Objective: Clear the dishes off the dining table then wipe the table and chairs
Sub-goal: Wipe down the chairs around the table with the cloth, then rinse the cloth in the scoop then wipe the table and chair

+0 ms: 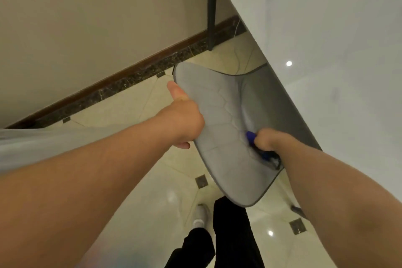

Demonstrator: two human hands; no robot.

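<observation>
My left hand [185, 115] grips the chair [219, 115] edge, thumb out, while my right hand [268, 139] clutches a blue cloth [250, 136] against it; tugged harder, the chair could tip or knock the table [326, 28].

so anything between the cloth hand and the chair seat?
Nothing visible. The right hand already presses the blue cloth directly onto the grey chair seat. The left hand grips the seat's left edge, clear of the cloth. The white table overhangs only the far side.

Open floor [130, 113] left; table edge [304, 98] right.
</observation>
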